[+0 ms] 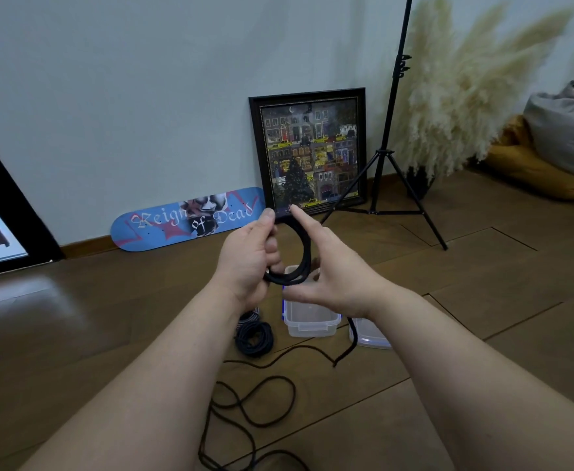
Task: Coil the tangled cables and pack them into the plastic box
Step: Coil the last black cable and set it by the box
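Looping black cable (304, 253) into several stacked rings, loose tail trailing.

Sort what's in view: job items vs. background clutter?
Job:
- black cable coil, gripped by left hand; right hand open beside it
- loose cable on the floor
- finished coil
- plastic box
- lid

Clutter:
- skateboard deck
- framed picture
- tripod stand
- pampas grass
- cushions
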`<control>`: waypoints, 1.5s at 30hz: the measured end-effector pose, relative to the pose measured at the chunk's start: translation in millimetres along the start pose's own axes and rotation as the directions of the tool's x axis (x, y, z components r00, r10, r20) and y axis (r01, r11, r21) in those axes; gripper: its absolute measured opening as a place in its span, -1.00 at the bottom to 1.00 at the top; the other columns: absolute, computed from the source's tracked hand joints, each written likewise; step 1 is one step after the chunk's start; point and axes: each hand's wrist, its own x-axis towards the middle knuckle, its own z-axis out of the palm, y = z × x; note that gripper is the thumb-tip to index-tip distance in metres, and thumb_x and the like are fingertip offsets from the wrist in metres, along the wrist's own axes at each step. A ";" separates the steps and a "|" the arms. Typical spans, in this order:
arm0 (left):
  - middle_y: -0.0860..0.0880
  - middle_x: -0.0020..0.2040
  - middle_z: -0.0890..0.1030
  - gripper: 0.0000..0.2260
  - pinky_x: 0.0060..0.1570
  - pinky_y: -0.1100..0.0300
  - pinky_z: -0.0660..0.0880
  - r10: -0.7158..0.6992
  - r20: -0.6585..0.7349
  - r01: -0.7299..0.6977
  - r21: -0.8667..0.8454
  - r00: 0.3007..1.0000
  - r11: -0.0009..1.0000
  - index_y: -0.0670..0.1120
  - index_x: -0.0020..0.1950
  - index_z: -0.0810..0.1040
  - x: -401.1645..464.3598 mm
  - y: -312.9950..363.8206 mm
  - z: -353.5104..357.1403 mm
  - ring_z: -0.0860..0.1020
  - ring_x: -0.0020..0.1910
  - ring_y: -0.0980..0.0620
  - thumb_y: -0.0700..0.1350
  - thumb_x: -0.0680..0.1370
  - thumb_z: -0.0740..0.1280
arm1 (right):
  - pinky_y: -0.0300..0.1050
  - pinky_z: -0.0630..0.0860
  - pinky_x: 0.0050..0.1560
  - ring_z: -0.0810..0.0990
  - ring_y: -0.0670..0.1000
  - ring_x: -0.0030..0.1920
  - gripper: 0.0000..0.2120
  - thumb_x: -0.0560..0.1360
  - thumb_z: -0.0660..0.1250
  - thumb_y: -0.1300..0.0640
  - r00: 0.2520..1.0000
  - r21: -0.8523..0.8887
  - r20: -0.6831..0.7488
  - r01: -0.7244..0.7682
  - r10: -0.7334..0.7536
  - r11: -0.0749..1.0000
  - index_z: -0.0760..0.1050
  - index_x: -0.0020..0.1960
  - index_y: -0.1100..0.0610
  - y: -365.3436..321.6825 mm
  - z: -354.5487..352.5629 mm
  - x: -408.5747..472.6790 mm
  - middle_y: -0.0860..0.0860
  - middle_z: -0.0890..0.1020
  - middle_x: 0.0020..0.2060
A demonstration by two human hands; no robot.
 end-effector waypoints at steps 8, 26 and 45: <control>0.10 -0.55 0.17 -0.71 -0.48 0.28 0.10 -0.023 0.056 0.021 0.032 0.998 0.999 -0.10 -0.19 0.41 -1.1 1.2 -5.8 0.11 -0.58 0.18 0.05 0.64 0.20 | -0.08 0.53 0.01 0.52 -0.11 -0.21 0.13 0.26 0.62 -0.03 0.996 -0.171 -0.075 0.039 -0.052 0.984 -0.11 0.54 -0.29 -1.5 1.0 -3.8 -0.01 0.47 0.18; 0.09 -0.53 0.16 -0.65 -0.53 0.28 0.11 -0.054 -0.045 0.050 -0.086 0.998 0.995 -0.05 -0.26 0.35 -2.3 0.4 0.7 0.09 -0.58 0.15 0.09 0.66 0.15 | -0.04 0.49 0.26 0.60 -0.02 0.14 0.00 0.24 0.64 0.12 0.983 0.107 -0.181 -0.006 0.025 0.994 0.18 0.53 -0.12 3.7 9.8 1.7 -0.08 0.53 0.26; 0.03 -0.40 0.32 -0.71 -0.51 0.31 0.27 0.007 -0.002 -0.006 0.057 1.000 0.998 -0.12 -0.18 0.44 -5.1 -5.3 11.4 0.22 -0.54 0.15 0.02 0.66 0.20 | -0.17 0.42 0.20 0.44 -0.03 0.23 0.07 0.27 0.61 -0.02 0.986 -0.092 -0.162 -0.045 0.030 0.995 0.02 0.56 -0.13 4.0 5.5 1.6 0.00 0.39 0.25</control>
